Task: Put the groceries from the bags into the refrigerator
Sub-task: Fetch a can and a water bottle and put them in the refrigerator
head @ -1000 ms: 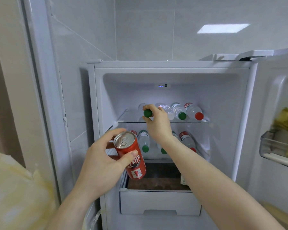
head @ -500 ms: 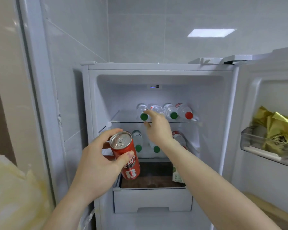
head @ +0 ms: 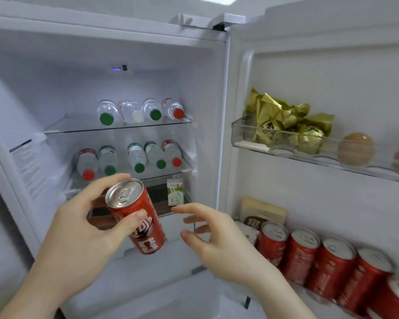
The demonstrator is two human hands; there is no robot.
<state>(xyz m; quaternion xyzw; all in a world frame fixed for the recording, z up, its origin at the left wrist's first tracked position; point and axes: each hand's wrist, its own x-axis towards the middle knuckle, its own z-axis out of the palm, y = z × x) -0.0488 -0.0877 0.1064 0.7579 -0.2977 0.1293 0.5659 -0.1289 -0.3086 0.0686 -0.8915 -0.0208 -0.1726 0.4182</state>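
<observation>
The can [head: 137, 217] is red and it is held in front of the open fridge [head: 106, 72]. Its long axis is tilted: the silver top points up, left and toward the camera, the bottom down and right. The left hand [head: 78, 236] grips it, thumb and fingers clamped on its sides. The right hand [head: 219, 240] is just right of it, fingers apart, holding nothing. Far behind, bottles [head: 138, 111] lie on two shelves.

Both forearms are bare to the frame's edge, and the left hand [head: 78, 229] and right hand [head: 219, 240] are ungloved.
</observation>
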